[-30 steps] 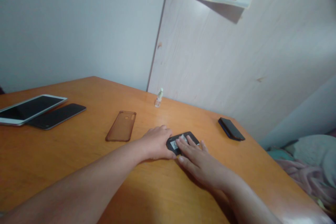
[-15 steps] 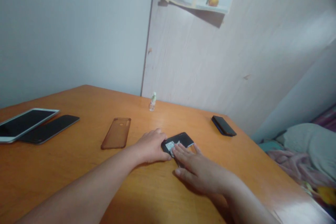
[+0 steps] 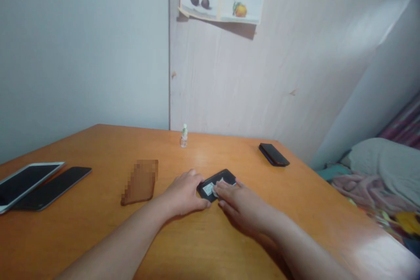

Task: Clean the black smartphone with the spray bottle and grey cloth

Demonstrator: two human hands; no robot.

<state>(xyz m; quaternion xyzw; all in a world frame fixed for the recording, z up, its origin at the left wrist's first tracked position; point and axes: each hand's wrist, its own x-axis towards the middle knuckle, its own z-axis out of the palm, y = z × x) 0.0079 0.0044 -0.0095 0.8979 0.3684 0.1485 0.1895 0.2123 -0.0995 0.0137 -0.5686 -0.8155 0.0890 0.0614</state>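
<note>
A black phone (image 3: 225, 174) with a white label on its upper face lies flat on the wooden table, turned at a slant. My left hand (image 3: 187, 190) grips its left end between thumb and fingers. Over the middle of the phone, my right hand (image 3: 241, 205) presses down a small crumpled white tissue (image 3: 215, 190). Most of that tissue is hidden beneath the fingers. To the left lies a brown phone case (image 3: 141, 183), partly blurred.
At far left a white tablet (image 3: 31, 179) overlaps a dark phone (image 3: 59, 186). A small clear bottle (image 3: 184, 136) stands near the table's back edge. A black wallet-like item (image 3: 274, 154) lies at back right. Bedding (image 3: 380, 175) is beyond the right edge.
The camera view has shifted and levelled. My right hand's fingers have drawn closer together over the tissue and its thumb has come up to the phone. My left hand keeps its grip.
</note>
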